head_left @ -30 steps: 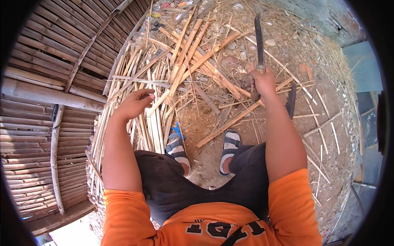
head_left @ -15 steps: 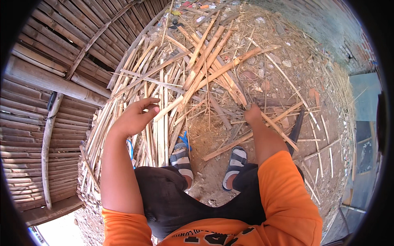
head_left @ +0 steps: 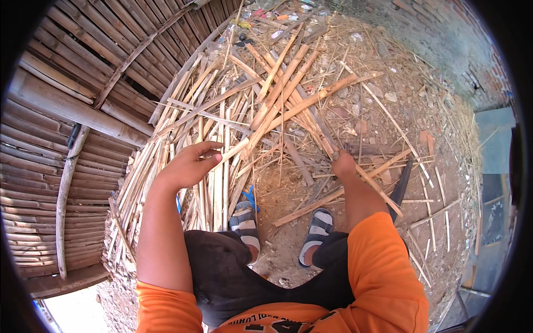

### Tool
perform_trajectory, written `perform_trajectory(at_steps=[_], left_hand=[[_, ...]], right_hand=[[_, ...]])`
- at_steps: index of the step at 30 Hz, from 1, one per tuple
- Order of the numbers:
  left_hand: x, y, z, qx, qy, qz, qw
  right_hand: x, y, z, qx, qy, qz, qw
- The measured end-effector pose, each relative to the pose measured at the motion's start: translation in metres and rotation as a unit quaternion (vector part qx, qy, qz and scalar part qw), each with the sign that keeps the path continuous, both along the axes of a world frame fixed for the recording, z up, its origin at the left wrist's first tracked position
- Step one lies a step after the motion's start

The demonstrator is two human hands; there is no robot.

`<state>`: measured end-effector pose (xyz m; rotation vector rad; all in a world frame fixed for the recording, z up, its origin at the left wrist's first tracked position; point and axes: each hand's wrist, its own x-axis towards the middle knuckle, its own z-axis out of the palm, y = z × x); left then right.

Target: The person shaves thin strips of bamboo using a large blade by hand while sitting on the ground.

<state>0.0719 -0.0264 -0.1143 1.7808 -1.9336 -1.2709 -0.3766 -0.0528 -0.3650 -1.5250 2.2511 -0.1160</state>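
Note:
My right hand (head_left: 344, 165) is closed on the near end of a greyish wooden strip (head_left: 321, 126), which slants away to the upper left over the pile. My left hand (head_left: 194, 162) hovers above the left stack, thumb and fingers parted with a gap between them. Just past its thumb lies the end of a pale split strip (head_left: 236, 148), and I see no grip on it. Under that hand long pale strips (head_left: 218, 194) lie side by side. Ahead, several thicker orange-brown slats (head_left: 283, 89) lie crossed over one another.
A bamboo-slat wall (head_left: 41, 183) rises on the left, and a brick wall (head_left: 433, 33) stands at the far right. Blue cord (head_left: 251, 198) lies by my left sandal (head_left: 244, 226). A dark piece of wood (head_left: 401, 188) lies right of my right forearm. Straw and stones cover the ground (head_left: 383, 100).
My left hand has shifted slightly right and nearer. The right hand has moved only slightly and keeps its hold on the strip. The whole view has shifted a little.

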Motion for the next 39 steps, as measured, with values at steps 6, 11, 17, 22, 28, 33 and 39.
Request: perform_trajectory(at_steps=[6,11,17,22,28,33,39], left_hand=[[0.007,-0.011,-0.015,0.007,-0.029,-0.009,1.0],[0.003,-0.012,-0.035,0.055,-0.032,0.016,0.998],[0.002,-0.045,-0.123,0.088,-0.282,-0.133,0.946],[-0.034,-0.092,-0.218,0.081,-0.233,0.061,0.967],[-0.065,-0.066,-0.303,0.029,-0.224,0.221,0.949],[-0.089,-0.078,-0.3,0.156,0.024,0.318,0.935],[0.004,-0.11,-0.229,-0.096,-0.036,0.389,0.915]], right_hand=[[-0.022,-0.008,0.024,-0.022,0.057,0.059,0.996],[-0.056,-0.008,0.064,0.015,0.127,0.089,0.988],[-0.085,-0.004,0.128,0.022,0.071,0.108,0.991],[-0.121,0.018,0.095,-0.05,-0.054,0.039,0.997],[-0.126,0.026,0.1,-0.017,-0.099,-0.022,0.995],[-0.157,0.039,0.074,-0.03,-0.082,-0.061,0.994],[-0.12,0.029,0.113,0.008,-0.178,-0.046,0.983]])
